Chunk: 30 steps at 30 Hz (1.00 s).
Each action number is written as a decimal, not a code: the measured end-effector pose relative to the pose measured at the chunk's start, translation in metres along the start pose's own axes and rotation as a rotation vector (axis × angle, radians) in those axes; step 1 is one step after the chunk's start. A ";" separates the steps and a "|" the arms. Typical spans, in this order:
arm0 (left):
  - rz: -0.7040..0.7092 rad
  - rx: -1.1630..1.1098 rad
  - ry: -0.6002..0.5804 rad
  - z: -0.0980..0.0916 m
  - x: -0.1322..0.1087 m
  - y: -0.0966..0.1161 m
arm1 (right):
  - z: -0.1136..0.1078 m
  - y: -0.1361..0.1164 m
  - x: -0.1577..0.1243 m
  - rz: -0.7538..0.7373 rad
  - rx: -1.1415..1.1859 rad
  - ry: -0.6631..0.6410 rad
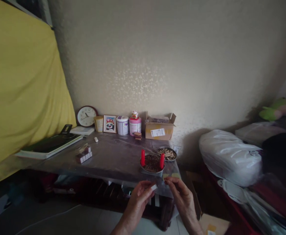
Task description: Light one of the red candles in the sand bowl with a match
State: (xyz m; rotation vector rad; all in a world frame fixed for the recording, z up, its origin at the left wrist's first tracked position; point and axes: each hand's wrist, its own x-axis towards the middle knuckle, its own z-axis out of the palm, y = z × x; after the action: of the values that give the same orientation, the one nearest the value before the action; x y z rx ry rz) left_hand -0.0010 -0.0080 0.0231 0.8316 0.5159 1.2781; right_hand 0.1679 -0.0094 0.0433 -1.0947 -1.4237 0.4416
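Note:
My left hand [140, 195] is raised in front of the table edge, fingers pinched on a small white box [154, 187] that looks like a matchbox. My right hand [179, 193] is close beside it, fingers curled and pinched near the box; what they hold is too small to see. Just beyond my hands stands a round metal pan [152, 164] of dark bits with two red handles. A second round dish [167, 153] with pale sticks sits behind it.
The grey table [113, 156] carries a pack of small boxes [84, 154], a clock [86, 116], a framed picture [109, 124], two tins, a cardboard box [159, 129] and a folder [49, 145]. A yellow sheet hangs left. White bags [229, 156] lie right.

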 end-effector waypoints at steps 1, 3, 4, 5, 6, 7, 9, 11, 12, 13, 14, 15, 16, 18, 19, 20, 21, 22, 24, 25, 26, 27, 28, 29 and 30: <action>-0.005 -0.013 0.005 0.001 -0.001 0.002 | 0.001 -0.003 -0.001 -0.030 -0.039 0.011; -0.017 -0.022 0.018 0.001 -0.002 0.003 | 0.005 -0.007 -0.006 -0.106 -0.119 0.021; -0.022 -0.019 0.021 0.002 -0.003 0.003 | 0.006 -0.008 -0.009 -0.153 -0.154 0.012; -0.022 -0.015 0.020 0.002 -0.003 0.003 | 0.008 -0.007 -0.011 -0.206 -0.187 0.001; -0.018 -0.009 0.013 0.002 -0.004 0.003 | 0.010 -0.006 -0.014 -0.258 -0.216 -0.013; -0.013 -0.003 0.008 0.003 -0.004 0.003 | 0.012 -0.004 -0.015 -0.307 -0.243 -0.025; -0.006 0.009 0.003 0.003 -0.005 0.003 | 0.013 -0.002 -0.016 -0.384 -0.286 -0.033; -0.004 0.008 0.022 0.004 -0.004 0.005 | 0.012 -0.005 -0.014 -0.424 -0.317 -0.020; -0.005 0.003 0.037 0.004 -0.003 0.005 | 0.010 -0.010 -0.013 -0.432 -0.326 -0.005; -0.005 -0.002 0.054 0.004 -0.003 0.006 | 0.008 -0.016 -0.012 -0.438 -0.328 0.015; -0.002 -0.007 0.068 0.004 -0.002 0.006 | 0.006 -0.024 -0.012 -0.443 -0.328 0.035; 0.000 -0.012 0.081 0.004 -0.001 0.006 | 0.004 -0.031 -0.012 -0.450 -0.323 0.054; 0.001 -0.016 0.090 0.005 0.000 0.005 | 0.002 -0.038 -0.013 -0.469 -0.317 0.065; 0.006 -0.023 0.095 0.005 0.001 0.004 | 0.002 -0.043 -0.015 -0.520 -0.308 0.048; 0.012 -0.025 0.092 0.005 0.001 0.004 | 0.003 -0.040 -0.016 -0.544 -0.315 0.013; 0.017 -0.024 0.086 0.005 0.001 0.003 | 0.005 -0.033 -0.016 -0.559 -0.327 -0.032; 0.018 -0.021 0.078 0.006 0.000 0.004 | 0.006 -0.024 -0.015 -0.556 -0.362 -0.080; 0.018 -0.018 0.073 0.006 -0.001 0.004 | 0.007 -0.013 -0.014 -0.533 -0.406 -0.077; 0.006 -0.014 0.072 0.006 -0.003 0.006 | 0.006 0.006 -0.009 -0.446 -0.463 0.011; -0.002 -0.011 0.076 0.006 -0.004 0.006 | 0.004 0.012 -0.007 -0.401 -0.463 0.053; -0.003 -0.009 0.080 0.006 -0.005 0.007 | 0.002 0.015 -0.005 -0.361 -0.450 0.091; -0.003 -0.006 0.084 0.005 -0.005 0.008 | 0.000 0.014 -0.004 -0.323 -0.427 0.119; -0.003 -0.003 0.088 0.005 -0.005 0.008 | -0.002 0.010 -0.004 -0.293 -0.397 0.139; -0.005 0.001 0.089 0.005 -0.005 0.008 | -0.002 0.005 -0.005 -0.270 -0.366 0.150; -0.006 0.004 0.088 0.004 -0.005 0.007 | -0.002 -0.001 -0.006 -0.255 -0.339 0.149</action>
State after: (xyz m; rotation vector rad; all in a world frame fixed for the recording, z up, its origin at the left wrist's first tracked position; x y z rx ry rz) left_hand -0.0034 -0.0134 0.0310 0.7789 0.5914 1.3128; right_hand 0.1679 -0.0155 0.0412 -1.1658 -1.5136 -0.0667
